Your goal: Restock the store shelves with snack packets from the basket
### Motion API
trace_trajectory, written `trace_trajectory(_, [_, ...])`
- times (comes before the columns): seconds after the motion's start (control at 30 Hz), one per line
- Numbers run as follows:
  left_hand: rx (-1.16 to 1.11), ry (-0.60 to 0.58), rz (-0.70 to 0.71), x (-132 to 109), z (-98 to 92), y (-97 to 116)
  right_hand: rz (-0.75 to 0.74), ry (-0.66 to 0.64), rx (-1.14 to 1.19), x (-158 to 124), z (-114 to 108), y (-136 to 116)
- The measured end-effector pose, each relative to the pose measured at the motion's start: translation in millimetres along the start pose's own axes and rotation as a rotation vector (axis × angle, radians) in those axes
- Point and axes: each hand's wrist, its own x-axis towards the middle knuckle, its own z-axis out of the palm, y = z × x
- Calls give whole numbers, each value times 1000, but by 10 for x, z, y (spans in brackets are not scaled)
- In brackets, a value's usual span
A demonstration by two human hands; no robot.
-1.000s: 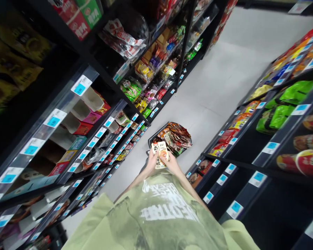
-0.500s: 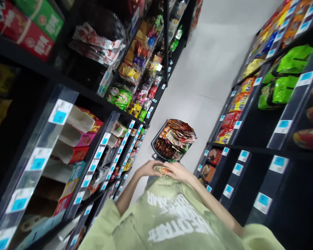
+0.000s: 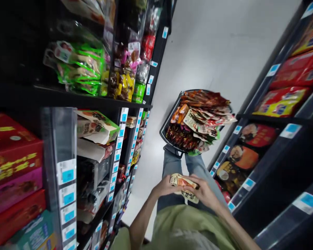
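Here, left fingers, right fingers grip packet — heaped basket ahead, between shelves.

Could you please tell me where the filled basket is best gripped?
Probably by the dark loop at the near edge of the basket, coming from the person's side: the loop juts toward the legs, while packets overhang the right rim.

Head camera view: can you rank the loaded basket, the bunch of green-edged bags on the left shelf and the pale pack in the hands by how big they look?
1. Loaded basket
2. Bunch of green-edged bags
3. Pale pack, partly covered
These are apparent sizes; differing nearness may skew them.
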Motion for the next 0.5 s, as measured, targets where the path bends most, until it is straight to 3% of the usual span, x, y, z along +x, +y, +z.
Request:
trace_trajectory(0.1, [-240,-72,-128,-13,-217,-292,-21,-47,-22,253,226,41])
trace_trajectory(0.2, [-288,72,-148,-38,-426,-420,-64,-100,-47,514,398,-49])
trace_trajectory(0.3, [-203,218,-52,-18,-687,-386,-96,-68,-39,757,525,-193])
trace_trajectory(0.4, [-123,369,78,87,-1025,-256,-80,78,-25,955,614,-279])
trace_trajectory(0.5, [-117,609,171,261,-1428,-101,-2,239,57,1088,643,-237])
